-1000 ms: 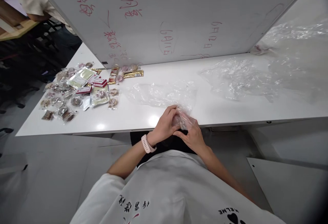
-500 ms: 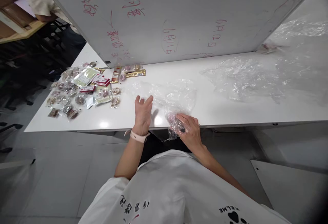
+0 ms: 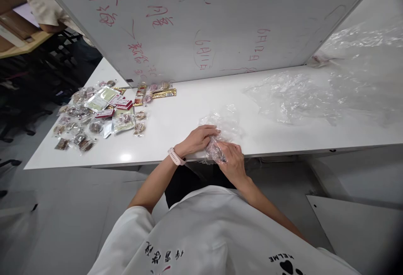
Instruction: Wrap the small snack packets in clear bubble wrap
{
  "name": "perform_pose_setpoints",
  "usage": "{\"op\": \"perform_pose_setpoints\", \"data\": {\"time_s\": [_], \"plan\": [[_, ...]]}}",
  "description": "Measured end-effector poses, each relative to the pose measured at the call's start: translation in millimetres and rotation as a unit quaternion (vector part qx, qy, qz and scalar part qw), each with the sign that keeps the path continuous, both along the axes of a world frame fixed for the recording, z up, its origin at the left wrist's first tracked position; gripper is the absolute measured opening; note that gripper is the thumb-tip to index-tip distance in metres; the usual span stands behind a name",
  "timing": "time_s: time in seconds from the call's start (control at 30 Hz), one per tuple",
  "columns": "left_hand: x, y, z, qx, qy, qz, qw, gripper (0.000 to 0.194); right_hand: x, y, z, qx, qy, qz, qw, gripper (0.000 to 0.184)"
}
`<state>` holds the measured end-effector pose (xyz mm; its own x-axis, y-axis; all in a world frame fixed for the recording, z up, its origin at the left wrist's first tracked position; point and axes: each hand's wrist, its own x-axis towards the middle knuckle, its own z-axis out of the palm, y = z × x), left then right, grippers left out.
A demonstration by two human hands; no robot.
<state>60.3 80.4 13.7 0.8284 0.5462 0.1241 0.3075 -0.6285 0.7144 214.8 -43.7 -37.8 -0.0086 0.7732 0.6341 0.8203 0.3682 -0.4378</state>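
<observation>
My right hand (image 3: 233, 159) grips a small bundle (image 3: 215, 152) wrapped in clear plastic, at the table's front edge. Something dark shows through the layers, but its kind is hidden. From the left, my left hand (image 3: 197, 139), with a pale pink band on its wrist, has its fingers closed on the plastic wrap (image 3: 228, 119) just above the bundle. The loose part of this crinkled wrap lies bunched on the white table (image 3: 176, 119), beyond both hands.
A large clear plastic sheet (image 3: 292, 98) spreads over the table's right side. Small packaged snacks (image 3: 85, 115), sachets and red-and-white packets are piled on the left. A whiteboard (image 3: 176, 44) with red writing stands along the back. Another person's sleeve (image 3: 47, 4) shows at upper left.
My left hand has moved right, from open above the table to closed on the wrap. The wrap's left part has been drawn in toward the bundle. My right hand keeps its hold.
</observation>
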Motion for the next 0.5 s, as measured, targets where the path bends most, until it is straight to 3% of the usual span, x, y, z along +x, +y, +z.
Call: {"op": "perform_pose_setpoints", "data": {"time_s": [0.1,0.2,0.4,0.5], "plan": [[-5.3,-4.6,7.6,-0.026,-0.015,0.022,0.999,0.031,8.5,7.9,5.1,-0.044,0.031,-0.01,0.998,0.025],[-5.6,-13.9,6.6,-0.052,-0.013,0.055,0.997,0.032,18.9,17.9,18.0,-0.137,0.082,-0.005,0.987,0.034],[8.8,-33.7,-7.7,-0.042,-0.136,0.239,0.96,0.032,35.3,39.4,52.3,-0.31,0.053,0.063,0.947,0.042],[13.8,-36.3,-6.3,-0.009,-0.156,0.267,0.951,0.022,41.8,50.6,58.6,-0.347,0.04,0.111,0.93,0.041]]}}
